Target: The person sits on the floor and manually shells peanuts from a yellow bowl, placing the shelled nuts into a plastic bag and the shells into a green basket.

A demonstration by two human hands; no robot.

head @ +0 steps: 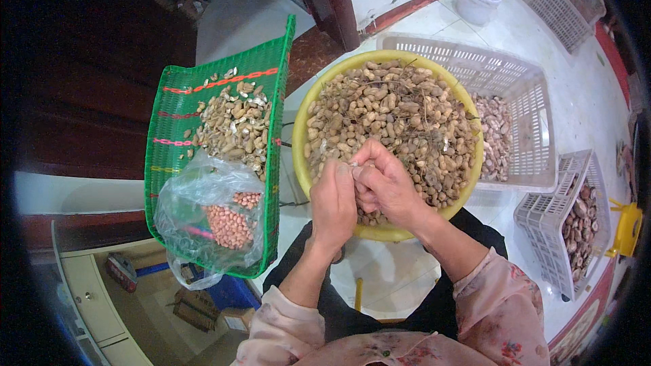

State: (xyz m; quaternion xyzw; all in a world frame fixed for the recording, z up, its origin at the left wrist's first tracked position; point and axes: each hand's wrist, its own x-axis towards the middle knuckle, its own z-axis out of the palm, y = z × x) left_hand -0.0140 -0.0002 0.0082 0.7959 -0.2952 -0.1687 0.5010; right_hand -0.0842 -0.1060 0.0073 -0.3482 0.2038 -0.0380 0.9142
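Over the near part of a yellow basin (300, 137) heaped with unshelled peanuts (381, 96), my two hands meet at the fingertips. My left hand (333, 201) and my right hand (389, 183) pinch a small pale thing between them, probably a peanut, mostly covered by the fingers. Left of the basin lies a green woven mat (178, 107) with raised edges. Peanut shells (236, 122) are piled on its upper part. Below them, a clear plastic bag (178, 213) holds shelled pink peanut kernels (229, 226).
A grey plastic crate (529, 112) with pale pieces stands behind the basin at right. Another crate (539, 229) holds brown produce. Further back are a white bucket (477, 0) and a third crate (554, 5). A cream drawer cabinet (96, 295) is at lower left.
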